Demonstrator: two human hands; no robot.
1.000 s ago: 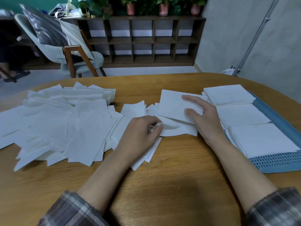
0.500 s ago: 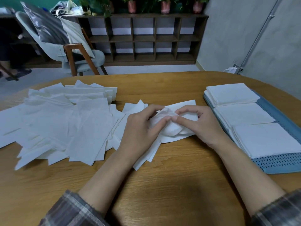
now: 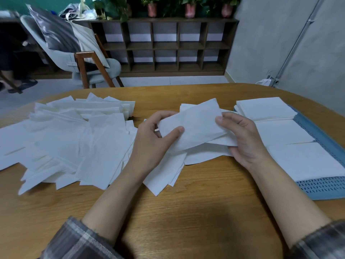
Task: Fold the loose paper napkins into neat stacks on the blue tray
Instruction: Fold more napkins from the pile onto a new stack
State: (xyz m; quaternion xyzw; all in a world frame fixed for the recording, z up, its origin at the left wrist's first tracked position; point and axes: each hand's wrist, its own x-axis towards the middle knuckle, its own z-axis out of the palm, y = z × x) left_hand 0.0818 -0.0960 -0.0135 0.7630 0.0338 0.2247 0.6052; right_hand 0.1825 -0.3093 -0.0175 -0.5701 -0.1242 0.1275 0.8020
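Behind the wooden desk (image 3: 186,217) stand a dark cubby shelf (image 3: 168,45) topped with potted plants (image 3: 189,8) and a grey chair (image 3: 89,64). On the desk's left half lies a broad, untidy pile (image 3: 65,139) of loose napkins. At the right edge sits the blue tray (image 3: 323,189), carrying three squared stacks (image 3: 306,161) in a row from far to near.

Between the pile and the tray, just above the desk, both hands hold one napkin (image 3: 197,126). It looks like a long rectangle, tilted with its right end higher. The left hand (image 3: 149,146) pinches the lower left end, thumb on the near face and fingers behind. The right hand (image 3: 244,143) pinches the right end the same way, its lower fingers curled near another loose sheet under it. Whether those fingers also hold that sheet cannot be told. More loose sheets lie on the desk directly beneath.

The step in hand seems to be the second fold, turning this rectangle into a square like those on the tray. To do it well, bring one short end over to meet the other so the corners line up before any crease is pressed. Thin paper like this will likely skew or wrinkle if pulled tight, so a light pinch is best. Lay it flat on bare desk rather than on the loose sheets below, then run a finger along the fold. Most of the work appears to remain, given the size of the pile.
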